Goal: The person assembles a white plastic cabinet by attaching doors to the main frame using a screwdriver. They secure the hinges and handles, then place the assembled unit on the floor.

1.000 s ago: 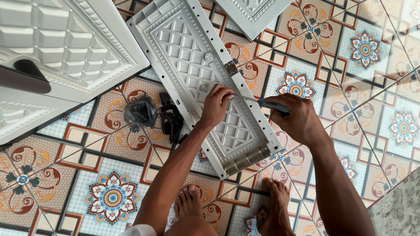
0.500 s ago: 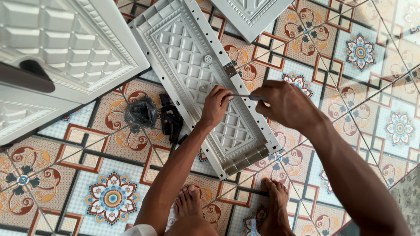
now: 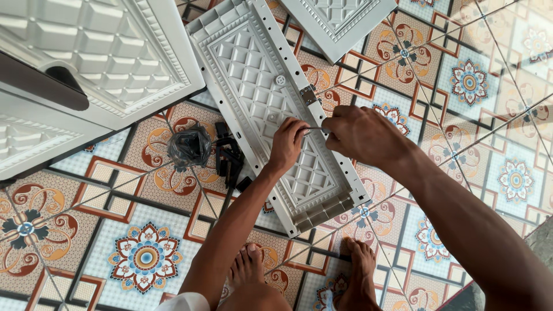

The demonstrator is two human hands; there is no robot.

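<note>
A long grey plastic panel (image 3: 253, 75) with a quilted diamond pattern lies face-up on the patterned floor tiles. My left hand (image 3: 286, 144) rests on its middle, fingers curled down against the surface. My right hand (image 3: 360, 133) is closed around a thin metal tool, a screwdriver (image 3: 315, 129), whose shaft points left toward my left fingertips. A small metal hinge (image 3: 308, 95) sits on the panel's right edge just above my hands. My bare feet (image 3: 299, 268) stand just below the panel's near end.
Larger embossed grey panels (image 3: 98, 52) lie at the upper left, one with a dark opening. Another panel (image 3: 340, 20) sits at the top. A crumpled black plastic bag (image 3: 189, 147) and several small black parts (image 3: 229, 158) lie left of the long panel.
My right hand has moved from the panel's right edge up and left over the panel, bringing the screwdriver tip to my left fingers. My left hand stayed in place.
</note>
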